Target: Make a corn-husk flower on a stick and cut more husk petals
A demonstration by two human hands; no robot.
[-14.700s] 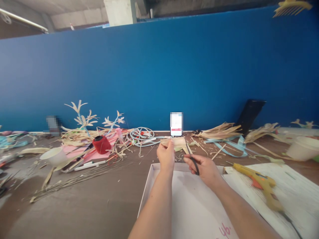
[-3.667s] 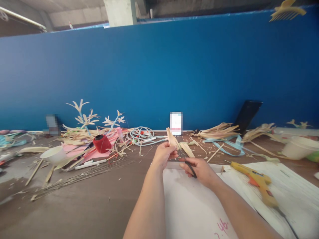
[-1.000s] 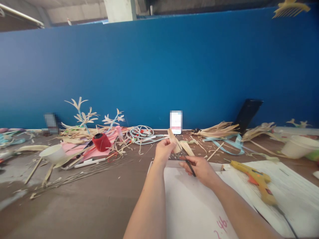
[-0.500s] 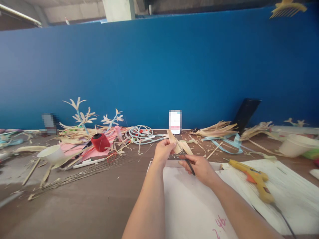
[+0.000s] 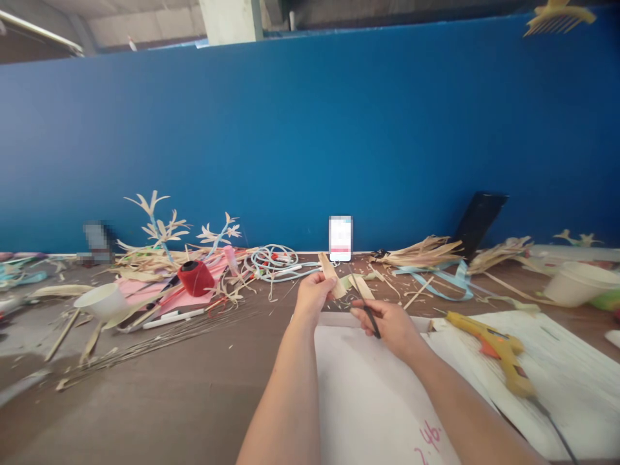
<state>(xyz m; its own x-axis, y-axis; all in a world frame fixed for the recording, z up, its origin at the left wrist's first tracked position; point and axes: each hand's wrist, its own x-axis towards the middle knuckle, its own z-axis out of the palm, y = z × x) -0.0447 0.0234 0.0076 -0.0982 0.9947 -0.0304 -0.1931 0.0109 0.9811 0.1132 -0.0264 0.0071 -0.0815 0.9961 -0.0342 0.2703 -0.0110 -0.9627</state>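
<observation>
The left hand (image 5: 314, 298) pinches a pale straw strip (image 5: 326, 263) between thumb and fingers, above the far edge of a white box (image 5: 329, 320) and in front of the upright phone (image 5: 340, 239). The strip's long axis runs away from the person, its far end leaning left and its near end slanting right beneath the fingertips. It is flat, narrow and cream-tan—a dry, husk-like piece, partly covered by the hand. The right hand (image 5: 391, 328) is closed on the dark handle of the scissors (image 5: 372, 321), whose slim blades point away and slightly left, nearly parallel to the strip and just to its right. A gap shows between blades and strip; whether the blades are parted, I cannot tell. Another pale piece (image 5: 361, 289) lies beyond the right hand on the brown table (image 5: 194, 400), just right of the blades, slanting the same way—broader and similarly cream. A yellow glue gun (image 5: 498, 349) rests on paper (image 5: 557, 381) farther right.
</observation>
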